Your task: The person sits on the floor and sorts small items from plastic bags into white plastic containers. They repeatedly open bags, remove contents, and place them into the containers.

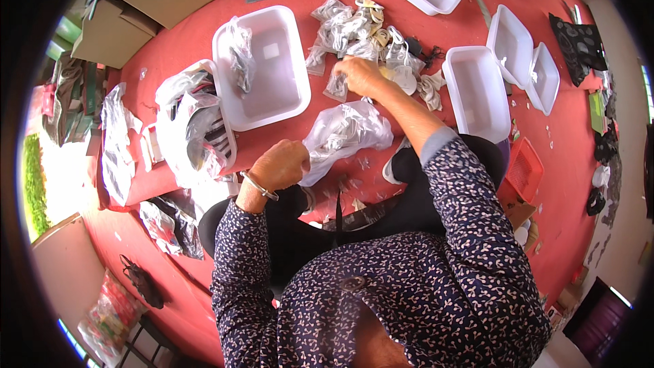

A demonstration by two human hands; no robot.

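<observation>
My left hand (pixel 281 165) is closed beside the edge of a thin white plastic bag (pixel 351 126); whatever its fingers hold is hidden. The bag lies in front of me with small clear packets showing through it. My right hand (pixel 362 76) reaches to the near edge of a pile of clear packets and white cables (pixel 347 31). Its fingers are bent together at the top of a small clear packet (pixel 335 87), and what is between them is hard to make out. A white cloth-like piece (pixel 430 88) lies to the right of the pile.
A white tub (pixel 296 95) at the left holds one clear packet (pixel 241 54). Next to it is a container heaped with bagged items (pixel 197 129). More white tubs stand at the right (pixel 473 123) and far side (pixel 436 3). A red basket (pixel 524 167) stands near my right knee.
</observation>
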